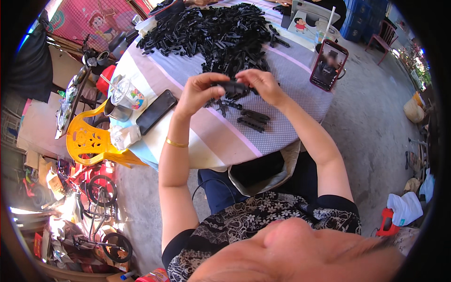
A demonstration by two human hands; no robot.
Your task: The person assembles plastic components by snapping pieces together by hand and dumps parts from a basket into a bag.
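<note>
Over the near part of the round table, my left hand pinches a narrow black plastic piece between thumb and fingers. At the piece's other end is my right hand, its fingers bent and closed about it; the fingertips are partly hidden. Just nearer to me, a few separate black plastic pieces lie on the cloth. Beyond my hands, a large heap of similar black pieces spreads across the far side of the table.
A dark phone, a plastic cup and a metal mug stand left on the tablecloth. A propped phone is at the right. An open bag rests at my lap. A yellow chair stands left.
</note>
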